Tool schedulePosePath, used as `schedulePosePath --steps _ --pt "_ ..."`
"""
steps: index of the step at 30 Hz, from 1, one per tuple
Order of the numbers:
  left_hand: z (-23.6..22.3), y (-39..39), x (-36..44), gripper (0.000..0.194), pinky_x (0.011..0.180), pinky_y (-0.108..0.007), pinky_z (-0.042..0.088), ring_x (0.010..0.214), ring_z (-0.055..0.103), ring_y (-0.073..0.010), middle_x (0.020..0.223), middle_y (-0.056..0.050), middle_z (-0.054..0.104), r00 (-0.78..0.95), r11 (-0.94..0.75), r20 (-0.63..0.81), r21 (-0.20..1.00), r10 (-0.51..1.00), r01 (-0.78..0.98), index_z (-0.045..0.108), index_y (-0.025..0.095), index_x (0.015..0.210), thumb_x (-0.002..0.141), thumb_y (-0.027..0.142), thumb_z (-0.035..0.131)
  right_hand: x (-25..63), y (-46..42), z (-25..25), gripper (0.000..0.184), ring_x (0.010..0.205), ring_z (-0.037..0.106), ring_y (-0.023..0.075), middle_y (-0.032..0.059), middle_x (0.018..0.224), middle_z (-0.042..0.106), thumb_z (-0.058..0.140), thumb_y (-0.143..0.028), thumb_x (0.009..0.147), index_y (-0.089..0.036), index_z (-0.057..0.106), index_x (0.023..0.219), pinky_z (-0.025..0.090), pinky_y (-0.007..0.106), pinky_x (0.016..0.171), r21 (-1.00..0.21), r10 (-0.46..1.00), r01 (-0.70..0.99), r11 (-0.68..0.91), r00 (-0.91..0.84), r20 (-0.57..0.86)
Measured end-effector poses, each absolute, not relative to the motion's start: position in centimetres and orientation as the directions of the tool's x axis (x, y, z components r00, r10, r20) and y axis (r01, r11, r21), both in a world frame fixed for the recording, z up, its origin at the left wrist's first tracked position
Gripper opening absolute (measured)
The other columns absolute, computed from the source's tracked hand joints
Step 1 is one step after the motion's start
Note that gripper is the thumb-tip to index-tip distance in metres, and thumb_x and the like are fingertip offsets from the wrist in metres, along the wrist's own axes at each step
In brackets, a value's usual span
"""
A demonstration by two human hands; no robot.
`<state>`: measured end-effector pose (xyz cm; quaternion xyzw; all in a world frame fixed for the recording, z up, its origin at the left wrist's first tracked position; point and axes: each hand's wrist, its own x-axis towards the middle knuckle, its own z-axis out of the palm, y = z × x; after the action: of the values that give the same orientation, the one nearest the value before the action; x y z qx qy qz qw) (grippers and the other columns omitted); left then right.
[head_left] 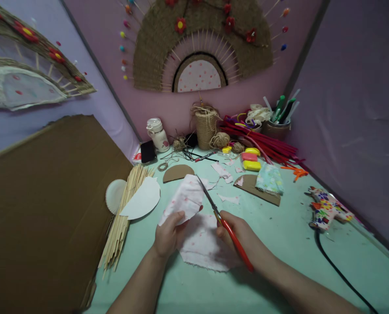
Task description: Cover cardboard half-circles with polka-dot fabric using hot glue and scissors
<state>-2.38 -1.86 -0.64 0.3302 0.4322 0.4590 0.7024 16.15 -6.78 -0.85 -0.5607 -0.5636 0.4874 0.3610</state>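
Observation:
My left hand (168, 235) pinches a piece of white fabric with small pink spots (187, 198), lifted above the table. My right hand (238, 233) grips red-handled scissors (234, 240), their blades pointing up and left along the right edge of that fabric. Whether the blades are parted is hard to see. Beneath both hands lies a larger spotted cloth (204, 246) with a frayed lower edge. Beyond them are a half-round cardboard piece (178, 173), several fabric scraps (222, 172), and another cardboard piece (261, 192) with a blue-green floral cloth (269, 179) on it.
Thin wooden sticks (118, 235) and a white paper shape (144, 198) lie left, beside a large cardboard sheet (50, 209). At the right sits a floral-covered glue gun (327, 209) with a black cable. Twine (206, 128), a white bottle (158, 135) and red pipe cleaners (263, 141) line the back.

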Motion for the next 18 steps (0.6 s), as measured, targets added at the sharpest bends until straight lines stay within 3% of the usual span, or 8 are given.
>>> schedulePosePath --steps 3,10,14,18 --pt "-0.2 -1.9 -2.1 0.019 0.097 -0.044 0.051 0.104 0.067 -0.0354 0.089 -0.012 0.077 0.16 0.354 -0.316 0.858 0.935 -0.373 0.078 0.012 0.073 0.062 0.028 0.076 16.1 -6.7 -1.1 0.037 0.057 0.031 0.0113 -0.006 0.06 0.035 0.054 -0.054 0.077 -0.023 0.037 0.066 0.026 0.024 0.051 -0.946 0.983 0.301 -0.123 -0.095 -0.158" --pt "0.2 -1.8 -2.1 0.033 0.1 -0.045 0.048 0.109 0.064 -0.0369 0.092 -0.015 0.076 0.179 0.346 -0.3 0.867 0.937 -0.359 0.078 0.008 0.081 0.06 0.034 0.077 16.2 -6.5 -0.8 0.03 0.056 0.034 0.0115 -0.0053 0.059 0.039 0.055 -0.047 0.073 -0.022 0.041 0.063 0.026 0.024 0.051 -0.943 0.977 0.28 -0.179 -0.061 -0.203" --pt "-0.3 -1.5 -2.5 0.029 0.093 -0.038 0.05 0.103 0.066 -0.0338 0.078 -0.012 0.075 0.006 0.297 -0.313 0.897 0.95 -0.328 0.075 0.008 0.07 0.05 0.028 0.082 16.1 -6.5 -0.5 0.028 0.055 0.036 0.0115 -0.0048 0.058 0.042 0.054 -0.046 0.071 -0.022 0.041 0.064 0.027 0.024 0.05 -0.947 0.972 0.252 -0.201 -0.07 -0.224" --pt "-0.9 -1.1 -2.5 0.023 0.083 -0.036 0.053 0.089 0.068 -0.0285 0.07 -0.007 0.072 -0.07 0.272 -0.32 0.884 0.945 -0.38 0.072 0.012 0.062 0.049 0.029 0.082 16.2 -6.7 -0.2 0.029 0.055 0.035 0.0109 -0.0054 0.058 0.04 0.053 -0.045 0.076 -0.022 0.039 0.066 0.027 0.023 0.049 -0.948 0.978 0.278 -0.154 -0.092 -0.186"
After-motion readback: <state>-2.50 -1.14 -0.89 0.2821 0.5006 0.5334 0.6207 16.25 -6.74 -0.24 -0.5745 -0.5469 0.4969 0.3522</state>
